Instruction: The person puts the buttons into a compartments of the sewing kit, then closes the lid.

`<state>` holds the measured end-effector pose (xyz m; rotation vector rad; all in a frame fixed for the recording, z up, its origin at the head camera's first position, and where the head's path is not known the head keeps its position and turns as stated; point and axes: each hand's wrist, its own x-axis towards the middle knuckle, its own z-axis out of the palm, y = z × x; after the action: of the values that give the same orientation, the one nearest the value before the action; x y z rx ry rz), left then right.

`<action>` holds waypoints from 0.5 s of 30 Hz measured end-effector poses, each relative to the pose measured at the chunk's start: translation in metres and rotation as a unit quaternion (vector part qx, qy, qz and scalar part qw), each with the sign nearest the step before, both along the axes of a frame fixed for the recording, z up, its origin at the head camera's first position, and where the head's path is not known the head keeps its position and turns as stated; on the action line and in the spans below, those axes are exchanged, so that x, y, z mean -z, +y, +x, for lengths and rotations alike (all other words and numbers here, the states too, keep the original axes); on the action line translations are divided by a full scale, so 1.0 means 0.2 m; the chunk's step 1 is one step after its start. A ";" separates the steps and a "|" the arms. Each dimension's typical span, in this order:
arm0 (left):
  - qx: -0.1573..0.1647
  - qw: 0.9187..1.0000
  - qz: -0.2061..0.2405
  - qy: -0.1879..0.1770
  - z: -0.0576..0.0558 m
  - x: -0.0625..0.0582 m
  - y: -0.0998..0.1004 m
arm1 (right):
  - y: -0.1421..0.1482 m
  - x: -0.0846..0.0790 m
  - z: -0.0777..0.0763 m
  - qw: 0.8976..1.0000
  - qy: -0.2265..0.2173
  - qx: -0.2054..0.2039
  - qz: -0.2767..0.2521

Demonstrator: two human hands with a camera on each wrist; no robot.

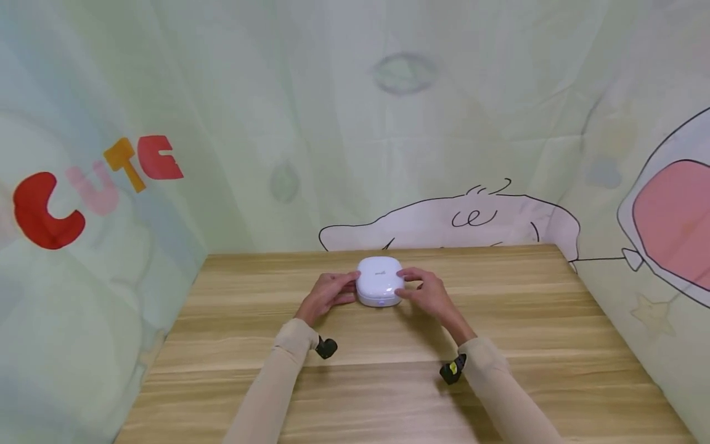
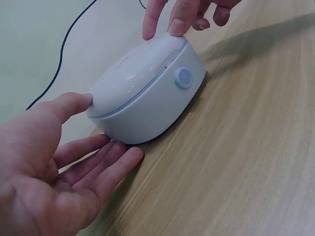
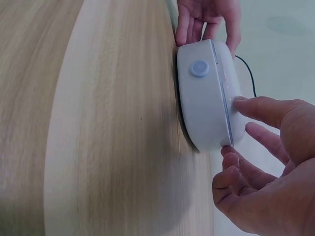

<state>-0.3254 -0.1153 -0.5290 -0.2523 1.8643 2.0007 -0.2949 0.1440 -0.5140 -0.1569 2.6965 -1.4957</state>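
A white rounded case (image 1: 379,282) with a domed lid lies flat on the wooden table near its back edge. The lid (image 2: 130,73) is closed, with a pale blue seam beneath it. On its front wall sits a round blue button (image 2: 182,77). My left hand (image 1: 327,291) holds the left end, thumb at the lid's edge and fingers low by the base. From the other end my right hand (image 1: 431,296) grips the lid, its thumb (image 3: 253,107) on top and other fingertips at the side near the seam.
The wooden table (image 1: 377,394) stretches in front of the case. Behind and along both sides hangs a printed cloth backdrop (image 1: 249,135) with cartoon shapes and letters. A small black device is worn at the left wrist (image 1: 326,348) and another at the right wrist (image 1: 453,370).
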 end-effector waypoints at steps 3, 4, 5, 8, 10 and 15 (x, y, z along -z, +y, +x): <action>0.000 1.000 -0.006 0.006 0.00 -0.01 0.00 | 0.00 0.00 -0.01 1.000 0.008 -0.007 0.000; 0.002 1.000 -0.006 0.009 0.00 -0.01 0.00 | 0.00 0.00 -0.01 1.000 0.009 -0.010 0.000; 0.004 1.000 -0.007 0.012 0.00 -0.02 0.00 | 0.00 0.00 -0.01 1.000 0.010 -0.014 0.005; 0.026 0.999 -0.009 0.019 0.00 -0.02 -0.02 | 0.01 -0.01 -0.01 0.999 0.010 -0.026 0.027; 0.048 0.998 -0.013 0.027 0.00 -0.02 -0.05 | 0.02 -0.03 -0.01 0.998 0.018 -0.033 0.050; 0.084 0.993 -0.064 0.057 0.03 -0.13 -0.11 | 0.08 -0.12 0.01 0.992 0.060 -0.056 0.095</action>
<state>-0.3199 -0.1379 -0.5025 -0.0134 2.0146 1.8214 -0.2926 0.1605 -0.4902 -0.3937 2.8508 -1.2290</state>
